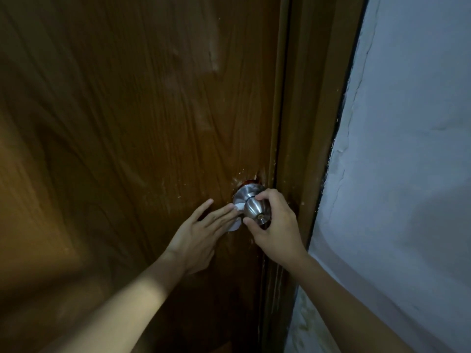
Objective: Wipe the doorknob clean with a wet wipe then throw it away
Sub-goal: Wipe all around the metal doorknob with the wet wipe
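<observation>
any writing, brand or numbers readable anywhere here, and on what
None can be read. The doorknob shows bare brushed metal with a keyhole and no visible brand; the wet wipe under the left hand is plain white; the door and wall carry only scuffs and cracks.

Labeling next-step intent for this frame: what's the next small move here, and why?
Probably slide the wet wipe around the neck toward the front of the doorknob. The left hand presses it with flat fingers against only the knob's left side, while the right hand grips the knob bare, so most metal looks unwiped.
</observation>
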`<control>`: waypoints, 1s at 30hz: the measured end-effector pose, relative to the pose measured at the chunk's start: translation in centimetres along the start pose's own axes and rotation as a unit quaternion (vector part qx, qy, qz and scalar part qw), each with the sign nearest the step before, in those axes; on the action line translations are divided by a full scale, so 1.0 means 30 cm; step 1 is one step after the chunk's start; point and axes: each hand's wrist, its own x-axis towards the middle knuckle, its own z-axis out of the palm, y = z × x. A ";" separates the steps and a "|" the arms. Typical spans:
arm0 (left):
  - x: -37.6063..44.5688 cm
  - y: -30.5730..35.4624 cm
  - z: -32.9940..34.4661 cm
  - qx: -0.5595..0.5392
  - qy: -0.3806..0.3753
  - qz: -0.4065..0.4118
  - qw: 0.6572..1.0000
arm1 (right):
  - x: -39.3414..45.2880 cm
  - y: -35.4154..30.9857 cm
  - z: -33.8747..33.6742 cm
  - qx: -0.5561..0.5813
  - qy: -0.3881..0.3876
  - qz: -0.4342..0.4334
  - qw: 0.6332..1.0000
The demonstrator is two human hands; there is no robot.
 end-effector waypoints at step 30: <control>0.059 0.055 0.015 0.078 0.004 0.013 0.997 | 0.007 0.020 -0.007 0.022 -0.011 0.011 1.000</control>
